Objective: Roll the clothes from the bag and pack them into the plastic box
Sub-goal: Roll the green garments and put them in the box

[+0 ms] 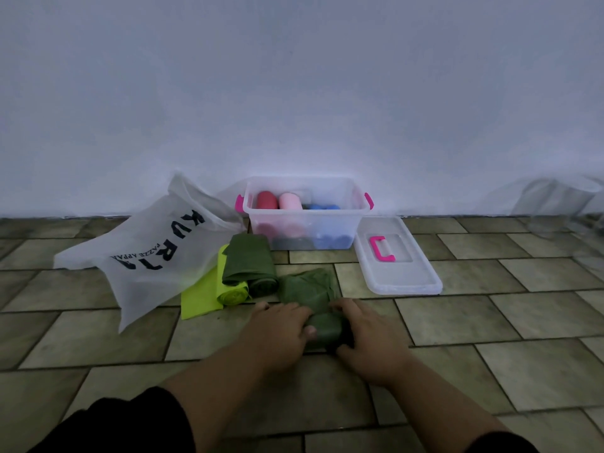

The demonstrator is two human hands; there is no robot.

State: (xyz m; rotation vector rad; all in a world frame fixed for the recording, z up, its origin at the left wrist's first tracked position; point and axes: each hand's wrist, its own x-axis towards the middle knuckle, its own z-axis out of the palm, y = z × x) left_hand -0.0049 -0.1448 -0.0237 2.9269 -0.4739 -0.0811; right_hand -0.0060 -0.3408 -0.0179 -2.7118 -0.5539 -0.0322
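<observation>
Fingertips are partly buried in cloth. The left hand (281,325) and right hand (371,336) curl over a half-rolled green garment (310,291) on the tiled floor (490,322), near the clear plastic box (357,223) holding a red roll (267,200), pink roll (290,201) and blue roll (318,207). Around it: lid (402,277), white bag (147,253), olive rolls (248,259) and, half hidden, a neon-yellow roll (230,294).

- Green garment (309,291): half rolled, near end rolled, lying before me.
- Clear plastic box (354,223): open, upright, holding rolled clothes (290,201).
- White bag (147,256): lying left of box.
</observation>
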